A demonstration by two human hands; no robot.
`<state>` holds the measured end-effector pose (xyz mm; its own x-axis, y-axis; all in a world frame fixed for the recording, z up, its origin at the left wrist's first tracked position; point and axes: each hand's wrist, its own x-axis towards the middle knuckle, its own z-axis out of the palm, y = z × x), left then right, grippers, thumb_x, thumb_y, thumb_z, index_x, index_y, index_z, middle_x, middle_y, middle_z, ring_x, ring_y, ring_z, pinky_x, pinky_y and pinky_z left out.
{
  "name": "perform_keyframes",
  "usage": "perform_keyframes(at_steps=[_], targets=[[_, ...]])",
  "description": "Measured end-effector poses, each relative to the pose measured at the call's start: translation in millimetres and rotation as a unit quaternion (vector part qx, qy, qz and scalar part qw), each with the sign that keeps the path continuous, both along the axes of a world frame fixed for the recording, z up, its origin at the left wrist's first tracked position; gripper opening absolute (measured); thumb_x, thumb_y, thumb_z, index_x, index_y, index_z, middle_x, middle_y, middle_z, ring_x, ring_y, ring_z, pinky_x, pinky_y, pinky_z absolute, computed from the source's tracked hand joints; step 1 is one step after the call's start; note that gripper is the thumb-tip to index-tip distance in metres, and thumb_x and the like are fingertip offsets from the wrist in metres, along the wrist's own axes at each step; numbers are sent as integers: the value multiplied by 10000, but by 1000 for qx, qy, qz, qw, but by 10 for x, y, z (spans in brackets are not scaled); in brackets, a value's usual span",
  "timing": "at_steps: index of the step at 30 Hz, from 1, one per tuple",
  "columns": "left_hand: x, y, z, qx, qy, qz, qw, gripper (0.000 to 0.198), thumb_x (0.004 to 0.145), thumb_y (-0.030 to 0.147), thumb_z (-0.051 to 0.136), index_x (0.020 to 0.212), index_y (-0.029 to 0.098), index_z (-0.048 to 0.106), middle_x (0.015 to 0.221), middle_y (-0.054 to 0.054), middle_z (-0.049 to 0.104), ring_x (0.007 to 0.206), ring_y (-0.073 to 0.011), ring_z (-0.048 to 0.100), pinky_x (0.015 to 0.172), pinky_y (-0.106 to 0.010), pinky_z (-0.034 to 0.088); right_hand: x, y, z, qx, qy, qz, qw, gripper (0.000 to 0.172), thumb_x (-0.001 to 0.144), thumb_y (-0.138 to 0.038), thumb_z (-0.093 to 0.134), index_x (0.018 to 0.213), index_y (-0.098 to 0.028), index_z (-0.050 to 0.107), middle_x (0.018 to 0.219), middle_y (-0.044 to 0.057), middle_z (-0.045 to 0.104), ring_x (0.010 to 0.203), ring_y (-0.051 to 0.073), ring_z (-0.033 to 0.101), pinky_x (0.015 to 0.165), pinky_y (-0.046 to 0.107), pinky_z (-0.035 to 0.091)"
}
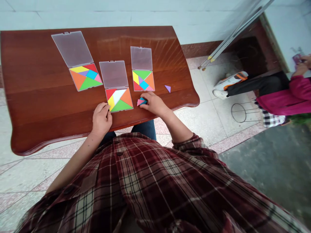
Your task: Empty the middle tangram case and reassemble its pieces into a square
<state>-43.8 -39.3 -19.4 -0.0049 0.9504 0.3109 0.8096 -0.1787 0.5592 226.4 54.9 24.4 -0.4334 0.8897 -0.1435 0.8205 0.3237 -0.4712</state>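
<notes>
Three clear-lidded cases lie open on the table. The middle case (113, 74) holds a red, a yellow, an orange and a green piece (122, 105), with a white gap between them. My left hand (101, 119) rests at its lower left corner, fingers bent against the yellow piece (111, 103). Right of that case, my right hand (154, 103) has its fingers closed on a blue piece (143, 101), beside a pink triangle (139, 102). The left case (73, 48) and the right case (141, 58) are filled with coloured pieces. A purple triangle (168, 88) lies farther right.
The brown wooden table (43, 106) has a curved front edge and stands by a pale wall. Crutches (228, 42) lean at the right. Another person in a magenta top (274, 97) sits at the far right, near a wire ring stand (238, 112).
</notes>
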Motion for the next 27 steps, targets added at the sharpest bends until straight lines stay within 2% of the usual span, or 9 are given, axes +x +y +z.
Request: perform_keyframes(at_steps=[4, 8, 14, 19, 27], targets=[[2, 1, 8, 1, -3, -2, 1000, 301, 840, 220, 430, 1070, 165, 616, 1195, -125, 611, 1182, -260, 555, 1077, -443, 434, -105, -24, 76, 2, -56, 20, 998, 391, 814, -233, 617, 1202, -202, 579, 1264, 107, 563, 1081, 252, 588, 892, 367, 473], [6, -2, 19, -2, -7, -5, 1000, 305, 845, 219, 433, 1077, 154, 620, 1214, -143, 612, 1181, -271, 558, 1077, -451, 434, -145, -42, 133, -8, -80, 5, 997, 429, 827, -241, 604, 1247, -180, 544, 1304, 140, 548, 1113, 285, 589, 899, 403, 489], [13, 5, 8, 5, -4, 0, 1000, 299, 831, 210, 448, 1062, 163, 632, 1192, -122, 623, 1178, -264, 566, 1071, -447, 446, -111, -2, 45, -37, -51, -49, 997, 609, 764, -200, 625, 1339, -129, 438, 1316, 189, 549, 1095, 286, 609, 945, 430, 494], [13, 7, -3, 1, -9, -5, 1000, 296, 835, 213, 440, 1045, 150, 640, 1189, -134, 614, 1175, -268, 562, 1066, -442, 449, -107, 73, -33, -16, -46, -14, 999, 653, 719, -175, 611, 1342, -128, 417, 1302, 202, 552, 1134, 314, 582, 947, 468, 489], [39, -18, 26, -12, -20, -3, 1000, 292, 837, 188, 442, 1054, 158, 635, 1204, -125, 617, 1185, -267, 557, 1076, -452, 439, -78, 128, 103, 0, -157, 22, 987, 619, 745, -198, 587, 1329, -87, 411, 1199, 218, 578, 1022, 318, 604, 851, 430, 479]])
